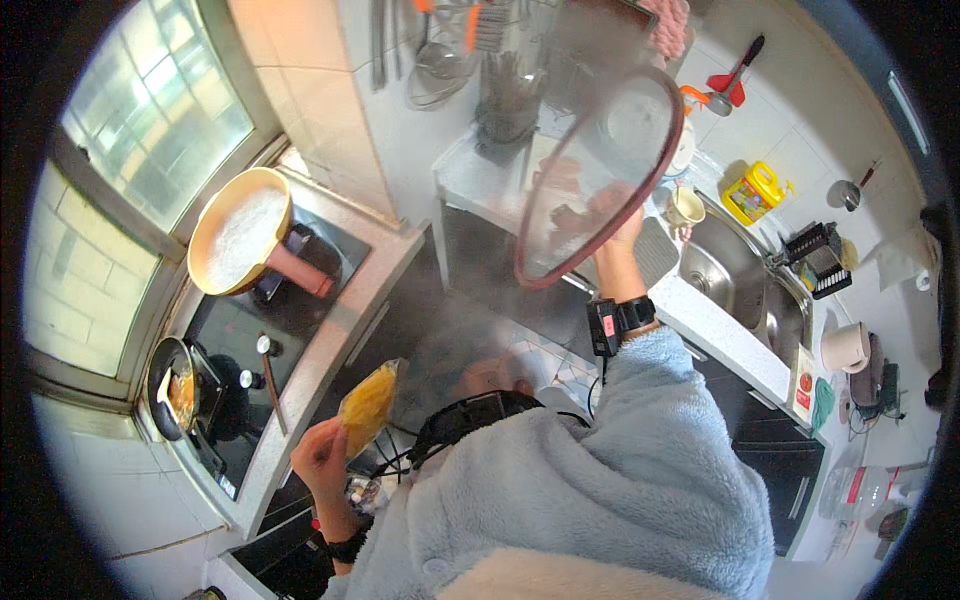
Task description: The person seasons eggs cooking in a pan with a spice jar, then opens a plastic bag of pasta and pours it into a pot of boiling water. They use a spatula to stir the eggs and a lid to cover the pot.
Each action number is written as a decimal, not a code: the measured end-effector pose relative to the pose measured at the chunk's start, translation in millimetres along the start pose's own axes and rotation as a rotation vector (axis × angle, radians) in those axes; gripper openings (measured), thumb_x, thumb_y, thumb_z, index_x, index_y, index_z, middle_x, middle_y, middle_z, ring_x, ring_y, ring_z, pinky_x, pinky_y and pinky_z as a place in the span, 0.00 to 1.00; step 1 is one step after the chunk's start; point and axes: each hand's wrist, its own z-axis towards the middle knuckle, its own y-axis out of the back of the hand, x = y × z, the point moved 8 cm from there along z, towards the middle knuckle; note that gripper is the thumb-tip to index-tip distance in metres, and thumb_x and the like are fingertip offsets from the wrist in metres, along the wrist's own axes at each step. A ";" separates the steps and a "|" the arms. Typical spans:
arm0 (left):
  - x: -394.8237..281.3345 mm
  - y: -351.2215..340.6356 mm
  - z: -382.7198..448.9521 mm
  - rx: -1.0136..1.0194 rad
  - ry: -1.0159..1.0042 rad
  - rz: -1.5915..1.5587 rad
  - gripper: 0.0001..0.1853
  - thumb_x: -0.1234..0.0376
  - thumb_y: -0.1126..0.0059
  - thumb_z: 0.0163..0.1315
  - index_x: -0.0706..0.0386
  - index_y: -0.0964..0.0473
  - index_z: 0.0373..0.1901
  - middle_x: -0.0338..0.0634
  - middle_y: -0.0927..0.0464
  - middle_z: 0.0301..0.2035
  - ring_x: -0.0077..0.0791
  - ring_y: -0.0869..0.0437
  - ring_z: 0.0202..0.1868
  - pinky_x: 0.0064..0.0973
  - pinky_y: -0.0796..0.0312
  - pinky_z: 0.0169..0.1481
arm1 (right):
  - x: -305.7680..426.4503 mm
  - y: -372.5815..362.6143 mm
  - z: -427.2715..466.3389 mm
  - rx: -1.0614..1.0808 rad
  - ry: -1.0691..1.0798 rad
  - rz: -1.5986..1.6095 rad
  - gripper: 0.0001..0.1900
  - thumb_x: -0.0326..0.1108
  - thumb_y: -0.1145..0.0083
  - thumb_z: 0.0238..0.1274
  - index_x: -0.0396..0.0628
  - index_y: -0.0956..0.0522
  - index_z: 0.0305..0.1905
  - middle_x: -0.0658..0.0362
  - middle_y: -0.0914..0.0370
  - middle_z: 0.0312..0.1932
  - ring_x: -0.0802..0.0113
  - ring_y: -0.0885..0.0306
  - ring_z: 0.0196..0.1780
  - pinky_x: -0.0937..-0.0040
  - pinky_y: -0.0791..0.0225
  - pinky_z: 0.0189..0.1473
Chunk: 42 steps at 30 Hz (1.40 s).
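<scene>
My left hand (322, 450) pinches a clear plastic packet of yellow food (369, 409) by its edge, in front of the stove counter. Out over the other counter, my right hand (619, 217) holds a glass pot lid with a dark red rim (652, 191), tilted and steamy; the fingers show blurred through the glass. A cream pot with a pink handle (247, 232) stands uncovered on the far burner, with white, foamy-looking contents. On the near burner sits a black frying pan (174, 390) with food and a pale utensil in it.
A brown stick (272, 390) lies across the stove's front edge by the knobs. To the right are a steel sink (709, 262), a cream cup (686, 208), a yellow jug (754, 193) and a black rack (817, 259). Utensils hang on the wall at the top.
</scene>
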 end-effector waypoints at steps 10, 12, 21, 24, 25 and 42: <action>-45.5 -155.2 45.5 0.130 -0.043 0.027 0.07 0.81 0.39 0.51 0.66 0.21 0.32 0.49 0.19 0.34 0.27 0.18 0.35 0.20 0.26 0.38 | 87.2 163.9 119.6 -0.225 0.253 -0.297 0.08 0.36 0.52 0.57 0.43 0.28 0.32 0.61 0.31 0.26 0.70 0.32 0.30 0.71 0.38 0.31; -46.8 -171.4 46.5 0.129 0.051 0.017 0.07 0.81 0.39 0.50 0.66 0.21 0.32 0.49 0.19 0.34 0.27 0.18 0.36 0.20 0.26 0.38 | 80.5 187.3 142.9 -0.202 0.129 -0.323 0.14 0.39 0.54 0.60 0.39 0.26 0.42 0.57 0.26 0.37 0.67 0.27 0.41 0.68 0.35 0.41; -56.5 -211.3 50.2 0.055 0.145 0.048 0.07 0.81 0.38 0.49 0.66 0.20 0.30 0.48 0.19 0.34 0.24 0.19 0.34 0.17 0.28 0.37 | 18.3 174.8 190.2 -0.029 0.085 -0.379 0.07 0.34 0.50 0.56 0.43 0.30 0.28 0.60 0.34 0.21 0.73 0.36 0.25 0.76 0.43 0.28; -61.5 -213.3 52.0 0.034 0.164 0.101 0.06 0.81 0.37 0.50 0.66 0.20 0.30 0.47 0.19 0.33 0.21 0.20 0.32 0.15 0.29 0.34 | 2.1 149.9 188.8 0.051 0.101 -0.201 0.11 0.31 0.49 0.54 0.43 0.35 0.21 0.62 0.39 0.15 0.77 0.42 0.20 0.78 0.49 0.23; -61.7 -212.0 52.0 0.020 0.193 0.125 0.06 0.81 0.37 0.50 0.66 0.20 0.30 0.47 0.19 0.33 0.20 0.20 0.32 0.15 0.30 0.33 | -2.5 144.7 188.7 0.056 0.091 -0.223 0.10 0.30 0.49 0.53 0.44 0.36 0.20 0.62 0.39 0.16 0.76 0.43 0.21 0.77 0.49 0.24; -72.6 -227.7 57.1 0.043 0.220 0.266 0.05 0.79 0.37 0.51 0.66 0.20 0.31 0.46 0.19 0.34 0.19 0.20 0.30 0.13 0.30 0.32 | -65.9 115.5 166.8 0.030 0.189 -0.530 0.13 0.32 0.47 0.62 0.43 0.35 0.24 0.64 0.36 0.18 0.78 0.41 0.23 0.78 0.45 0.27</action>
